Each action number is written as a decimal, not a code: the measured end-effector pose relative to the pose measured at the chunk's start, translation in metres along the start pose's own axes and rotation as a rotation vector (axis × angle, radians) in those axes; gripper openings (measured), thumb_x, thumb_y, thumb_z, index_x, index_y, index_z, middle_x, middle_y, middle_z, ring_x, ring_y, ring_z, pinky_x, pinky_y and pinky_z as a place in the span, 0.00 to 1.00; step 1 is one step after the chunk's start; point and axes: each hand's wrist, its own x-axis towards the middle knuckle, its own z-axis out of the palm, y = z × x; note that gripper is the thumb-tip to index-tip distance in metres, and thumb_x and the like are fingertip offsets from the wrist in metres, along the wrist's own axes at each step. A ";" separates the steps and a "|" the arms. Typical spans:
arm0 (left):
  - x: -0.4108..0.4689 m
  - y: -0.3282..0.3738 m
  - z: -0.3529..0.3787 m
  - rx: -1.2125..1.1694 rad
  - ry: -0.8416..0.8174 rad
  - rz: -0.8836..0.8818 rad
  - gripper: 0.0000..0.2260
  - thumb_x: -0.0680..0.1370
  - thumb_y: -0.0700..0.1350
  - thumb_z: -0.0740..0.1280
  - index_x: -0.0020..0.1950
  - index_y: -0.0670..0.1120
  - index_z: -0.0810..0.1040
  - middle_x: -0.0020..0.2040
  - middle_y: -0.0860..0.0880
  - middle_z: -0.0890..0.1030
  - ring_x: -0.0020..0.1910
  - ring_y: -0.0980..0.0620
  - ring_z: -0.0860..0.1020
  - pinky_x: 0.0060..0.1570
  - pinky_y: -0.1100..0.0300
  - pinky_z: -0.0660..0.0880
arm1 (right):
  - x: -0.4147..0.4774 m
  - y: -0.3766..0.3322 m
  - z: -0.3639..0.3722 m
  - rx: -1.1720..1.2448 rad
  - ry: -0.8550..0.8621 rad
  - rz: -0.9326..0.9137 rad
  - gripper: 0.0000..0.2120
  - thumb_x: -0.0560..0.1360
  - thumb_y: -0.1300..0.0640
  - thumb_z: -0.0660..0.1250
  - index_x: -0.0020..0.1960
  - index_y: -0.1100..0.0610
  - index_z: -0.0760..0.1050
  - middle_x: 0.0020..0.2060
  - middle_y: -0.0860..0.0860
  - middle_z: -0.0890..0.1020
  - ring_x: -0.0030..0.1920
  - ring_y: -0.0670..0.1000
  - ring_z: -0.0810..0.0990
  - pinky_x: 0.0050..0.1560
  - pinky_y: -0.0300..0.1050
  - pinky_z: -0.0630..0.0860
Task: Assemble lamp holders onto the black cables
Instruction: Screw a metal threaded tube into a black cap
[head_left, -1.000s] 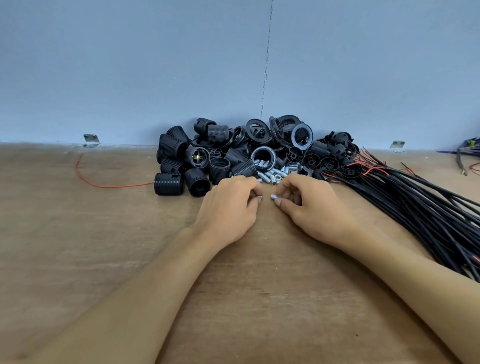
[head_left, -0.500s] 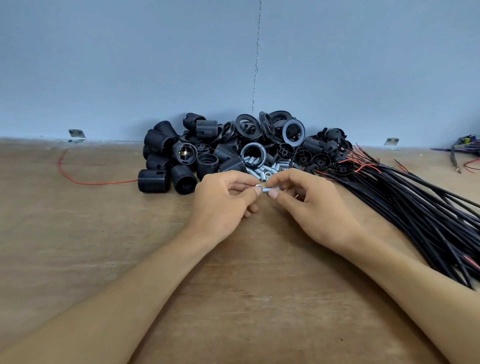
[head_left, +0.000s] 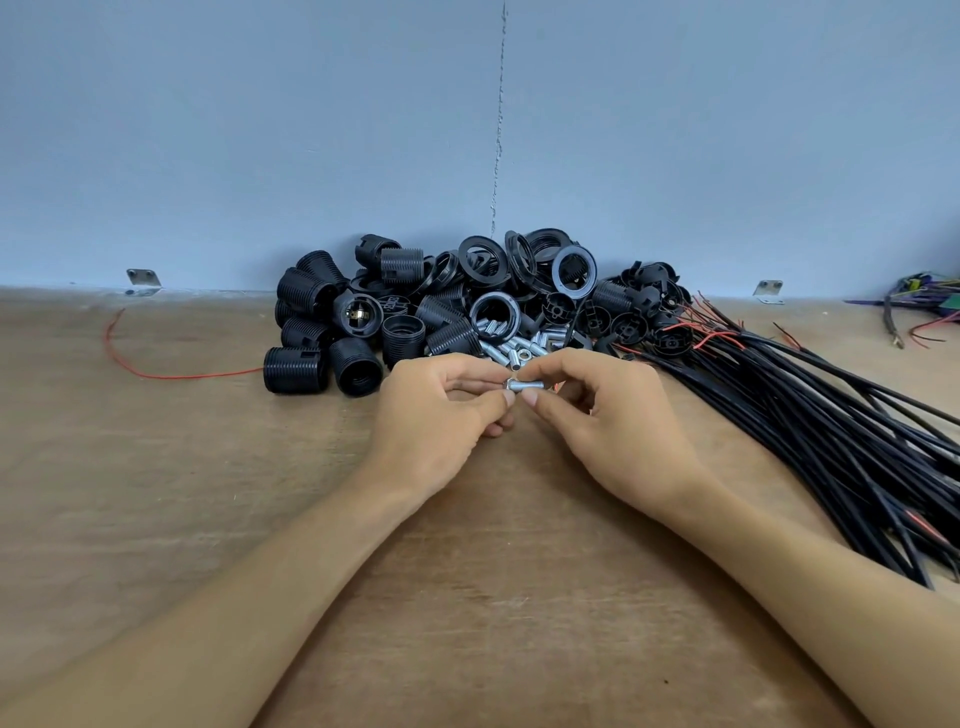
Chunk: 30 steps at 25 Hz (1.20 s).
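Lamp holders (head_left: 363, 332) are heaped left of centre. Centre frame: left hand (head_left: 436, 415) and right hand (head_left: 618, 431) are both clamped on one short metal tube (head_left: 525, 385), long axis lying left-right. Black cables (head_left: 831, 415) are fanned at right, nearer the right hand.

Left hand (head_left: 441, 415) and right hand (head_left: 618, 426) pinch, close together.

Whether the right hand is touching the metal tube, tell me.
Touching. The head view shows the right hand pinching one end of the metal tube; the left hand pinches the other.
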 end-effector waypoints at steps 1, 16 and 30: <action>-0.001 0.000 0.000 0.016 0.004 0.017 0.11 0.75 0.33 0.73 0.45 0.49 0.86 0.39 0.49 0.87 0.38 0.50 0.86 0.39 0.61 0.83 | 0.000 -0.001 0.000 -0.017 0.003 -0.013 0.07 0.75 0.59 0.74 0.51 0.50 0.84 0.34 0.30 0.78 0.34 0.41 0.77 0.37 0.27 0.69; -0.002 0.000 -0.001 -0.069 -0.043 0.054 0.06 0.76 0.33 0.73 0.49 0.43 0.82 0.41 0.46 0.87 0.42 0.48 0.87 0.47 0.55 0.84 | -0.001 -0.004 -0.005 0.043 0.007 -0.048 0.06 0.77 0.58 0.72 0.51 0.49 0.84 0.31 0.33 0.77 0.31 0.42 0.74 0.34 0.28 0.66; -0.003 -0.001 -0.001 -0.019 -0.019 0.115 0.08 0.75 0.34 0.74 0.47 0.46 0.83 0.41 0.50 0.87 0.42 0.52 0.87 0.47 0.62 0.82 | 0.001 -0.001 -0.005 0.209 -0.066 0.096 0.06 0.77 0.58 0.72 0.51 0.48 0.83 0.32 0.38 0.82 0.30 0.41 0.74 0.35 0.31 0.70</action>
